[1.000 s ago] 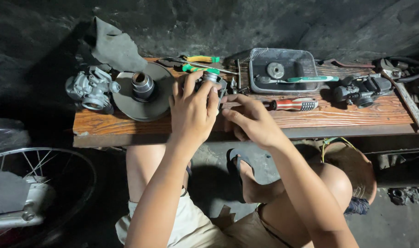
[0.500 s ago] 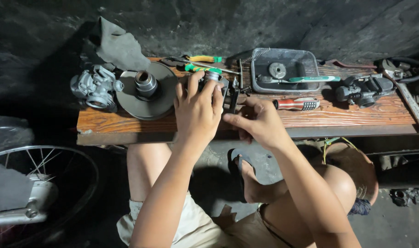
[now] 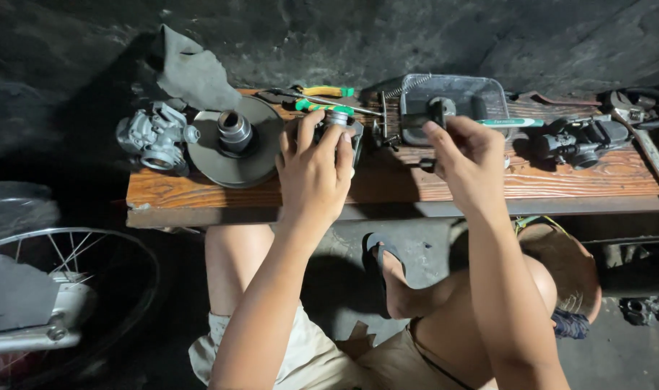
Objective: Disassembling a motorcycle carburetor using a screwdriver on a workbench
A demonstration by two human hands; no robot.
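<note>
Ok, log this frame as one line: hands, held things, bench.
left hand: grips small metal part on wooden bench | right hand: lifts dark part before grey tray | pulley disc at left

Under your left hand (image 3: pixel 313 170) sits a small metal engine part (image 3: pixel 338 120) with a round silvery cap, upright on the wooden bench (image 3: pixel 387 184), mostly hidden by your fingers. Your right hand (image 3: pixel 468 155) pinches a small black knob-like part (image 3: pixel 438 112), raised above the bench.
</note>
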